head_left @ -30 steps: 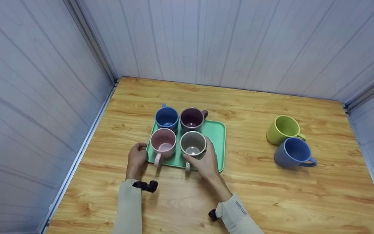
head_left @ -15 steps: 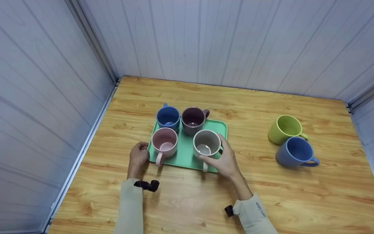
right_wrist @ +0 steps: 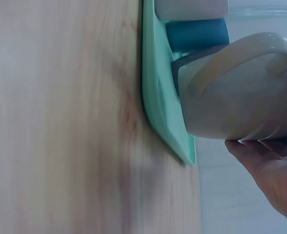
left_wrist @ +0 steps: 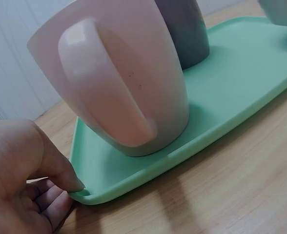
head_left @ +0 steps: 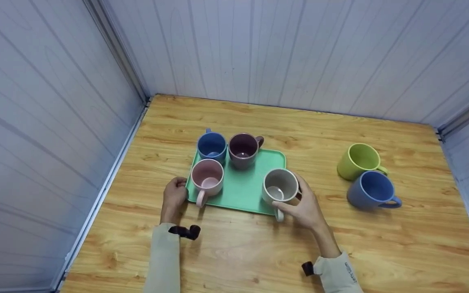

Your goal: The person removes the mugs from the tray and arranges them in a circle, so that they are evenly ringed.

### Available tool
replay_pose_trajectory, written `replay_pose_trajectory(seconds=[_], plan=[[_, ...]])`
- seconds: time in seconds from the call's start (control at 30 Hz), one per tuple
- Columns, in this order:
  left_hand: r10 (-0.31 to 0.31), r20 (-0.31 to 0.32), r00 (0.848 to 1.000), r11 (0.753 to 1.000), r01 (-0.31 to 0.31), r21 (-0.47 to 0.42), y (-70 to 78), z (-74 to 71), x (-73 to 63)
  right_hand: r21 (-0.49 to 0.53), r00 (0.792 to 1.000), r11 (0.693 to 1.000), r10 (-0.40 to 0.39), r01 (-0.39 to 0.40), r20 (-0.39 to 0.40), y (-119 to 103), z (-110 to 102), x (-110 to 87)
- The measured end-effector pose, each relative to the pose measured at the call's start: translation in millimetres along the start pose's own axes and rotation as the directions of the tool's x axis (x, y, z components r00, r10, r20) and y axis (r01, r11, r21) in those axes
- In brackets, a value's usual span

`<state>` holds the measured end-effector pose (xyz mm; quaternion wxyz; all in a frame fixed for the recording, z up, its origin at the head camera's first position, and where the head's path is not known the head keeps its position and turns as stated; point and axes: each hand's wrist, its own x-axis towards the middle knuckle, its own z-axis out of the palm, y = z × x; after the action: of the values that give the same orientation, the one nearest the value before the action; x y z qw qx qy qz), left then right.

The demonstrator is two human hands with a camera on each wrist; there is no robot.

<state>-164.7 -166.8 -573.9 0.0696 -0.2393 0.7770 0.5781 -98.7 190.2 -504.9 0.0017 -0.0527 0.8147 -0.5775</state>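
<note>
The grey mug (head_left: pixel 279 190) has shifted rightward over the tray (head_left: pixel 240 188).

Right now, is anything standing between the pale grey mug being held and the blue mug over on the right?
Only the right hand, which grips the pale grey mug on its right side. Past it, the head view shows just wooden tabletop up to the blue mug; the yellow mug stands behind that one.

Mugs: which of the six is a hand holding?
The pale grey mug: the right hand grips it, the left hand pinches the tray; no other is held.
</note>
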Motion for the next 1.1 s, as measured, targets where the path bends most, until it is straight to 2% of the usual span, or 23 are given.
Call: replay_pose_trajectory(seconds=[0.13, 0.33, 0.73, 0.9, 1.1], plan=[[0.012, 0.003, 1.000, 1.000, -0.012, 0.013, -0.2, 0.2, -0.2, 0.009, 0.999, 1.000, -0.023, 0.023, -0.022, 16.7, -10.1, -5.5], [-0.002, 0.015, 1.000, 1.000, 0.001, 0.022, 0.0, 1.0, -0.3, -0.041, 0.998, 0.999, 0.000, -0.003, -0.058, 42.7, -28.4, -13.6], [-0.017, 0.009, 1.000, 1.000, 0.017, -0.001, 0.8, 1.4, -0.7, -0.070, 0.984, 0.994, 0.072, -0.085, -0.162, 55.4, -66.7, -38.1], [-0.033, 0.018, 0.999, 0.999, 0.034, -0.039, 1.6, 1.2, -1.7, -0.063, 0.976, 0.993, 0.080, -0.095, -0.205, 59.0, -81.2, -45.7], [-0.018, 0.013, 1.000, 0.998, 0.019, -0.054, 1.5, 0.4, -1.8, -0.071, 0.968, 0.992, 0.089, -0.109, -0.234, 65.8, -94.6, -53.7]])
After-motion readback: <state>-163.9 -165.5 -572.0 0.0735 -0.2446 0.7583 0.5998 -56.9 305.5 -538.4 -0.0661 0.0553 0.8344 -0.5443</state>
